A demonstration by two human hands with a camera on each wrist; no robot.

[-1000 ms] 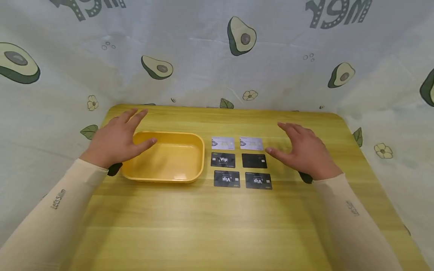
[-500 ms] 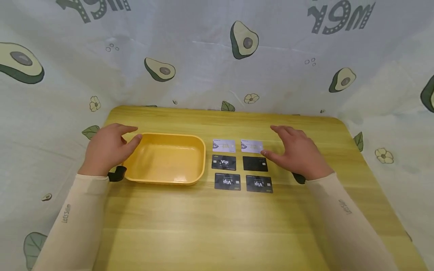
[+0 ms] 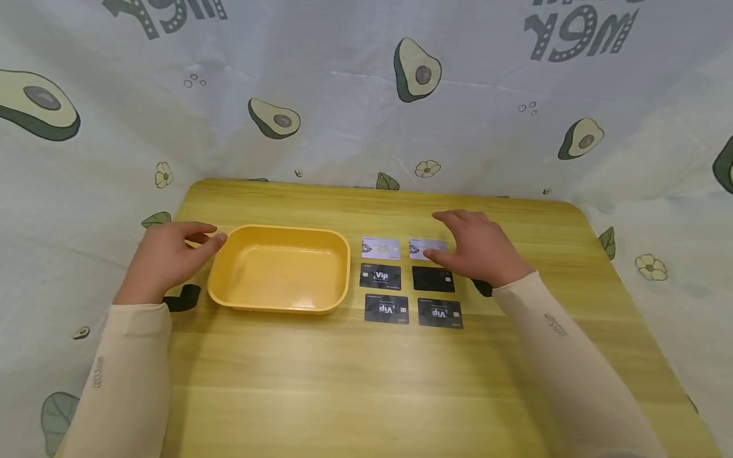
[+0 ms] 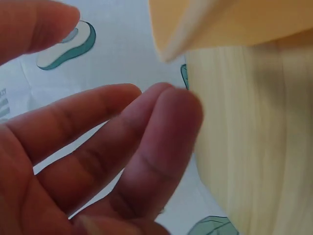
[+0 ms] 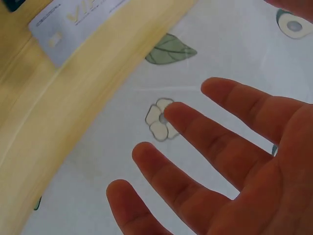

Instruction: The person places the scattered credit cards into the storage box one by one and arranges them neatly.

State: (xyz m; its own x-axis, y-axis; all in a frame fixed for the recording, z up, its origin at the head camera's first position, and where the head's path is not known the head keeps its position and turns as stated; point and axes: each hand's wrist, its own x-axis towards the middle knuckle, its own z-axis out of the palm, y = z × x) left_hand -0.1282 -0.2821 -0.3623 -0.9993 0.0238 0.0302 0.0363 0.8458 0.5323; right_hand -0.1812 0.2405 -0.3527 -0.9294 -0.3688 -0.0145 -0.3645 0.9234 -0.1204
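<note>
My left hand (image 3: 172, 257) hovers beside the left end of a yellow plastic tray (image 3: 338, 299). In the left wrist view its loosely bent fingers (image 4: 168, 132) hold nothing and stand apart from the tray's edge (image 4: 195, 29). Over the right column of cards is my right hand (image 3: 481, 248), fingers spread, with the thumb partly covering a silver card (image 3: 419, 245). Another silver card (image 3: 380, 249) lies to its left. Below them lie black cards: a Vip card (image 3: 372, 270), a plainer card (image 3: 429, 278), and two more Vip cards in the front row, left (image 3: 375, 308) and right (image 3: 429, 312).
Everything stands on a wood-grain table (image 3: 321, 381). A white curtain (image 3: 343, 76) printed with avocados hangs behind the table's back edge and along its sides. Each wrist carries a black strap-like piece, such as the left one (image 3: 183, 298).
My left hand has drawn back from above the tray to its left side, its fingers bending more. My right hand has shifted left over the cards. Tray and cards stay put.
</note>
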